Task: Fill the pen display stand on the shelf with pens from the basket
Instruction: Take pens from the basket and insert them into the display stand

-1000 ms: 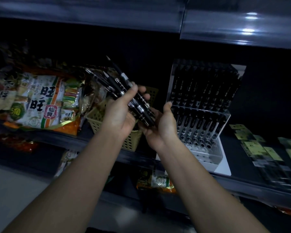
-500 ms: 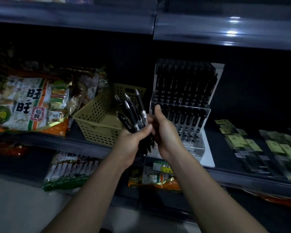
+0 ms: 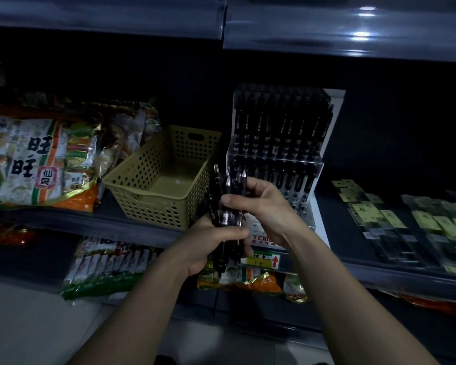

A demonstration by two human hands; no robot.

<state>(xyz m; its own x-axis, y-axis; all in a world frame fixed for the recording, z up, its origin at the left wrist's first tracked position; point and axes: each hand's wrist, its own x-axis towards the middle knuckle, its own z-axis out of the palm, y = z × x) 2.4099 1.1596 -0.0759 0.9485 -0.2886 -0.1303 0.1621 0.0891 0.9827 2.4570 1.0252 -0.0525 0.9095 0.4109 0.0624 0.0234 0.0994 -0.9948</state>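
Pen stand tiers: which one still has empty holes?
The lowest front tier, partly behind the right hand. Its visible holes look bare, while the middle tier and back tier are packed with black pens.

A: basket (image 3: 153, 204) finish?
B: matt tan plastic, perforated. stand (image 3: 312, 164) is clear glossy acrylic.
A: pens (image 3: 228, 184)?
B: black plastic barrels, shiny metal tips. snack bags (image 3: 37, 159) glossy film. shelf edge (image 3: 353, 30) glossy, reflects lights.
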